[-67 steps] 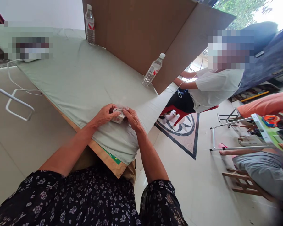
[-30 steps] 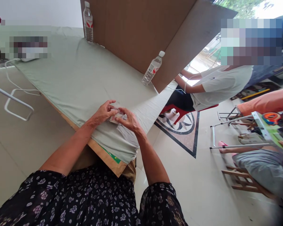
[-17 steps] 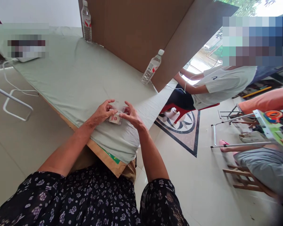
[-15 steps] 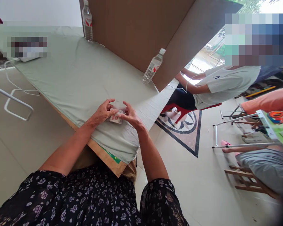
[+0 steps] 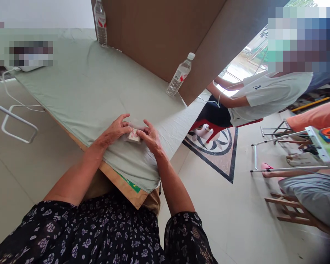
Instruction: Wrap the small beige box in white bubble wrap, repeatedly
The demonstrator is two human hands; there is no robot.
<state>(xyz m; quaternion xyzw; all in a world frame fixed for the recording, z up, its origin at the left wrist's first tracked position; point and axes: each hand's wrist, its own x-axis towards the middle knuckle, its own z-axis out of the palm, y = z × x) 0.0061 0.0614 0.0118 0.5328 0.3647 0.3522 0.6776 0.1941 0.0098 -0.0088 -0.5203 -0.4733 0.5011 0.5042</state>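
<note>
Between my hands, above the near corner of the cloth-covered table (image 5: 99,91), is a small pale packet (image 5: 134,136) with red print. Thin clear plastic (image 5: 137,123) shows around it and toward its far side. My left hand (image 5: 116,129) grips the left side, thumb on top and index finger raised. On the right side, the thumb of my right hand (image 5: 151,138) presses the packet's edge, its index finger sticking up. The other fingers are partly hidden. What the packet contains cannot be made out.
A clear bottle (image 5: 180,75) leans near a large brown board (image 5: 154,36); another bottle (image 5: 101,25) stands at its left end. A person in a white shirt (image 5: 275,93) sits beyond the board. At the far left lies a blurred white device (image 5: 33,66) with a cable.
The packet has turned slightly, so its printed face shows more plainly. My fingers have shifted a little around it, and the whole view has moved slightly.
</note>
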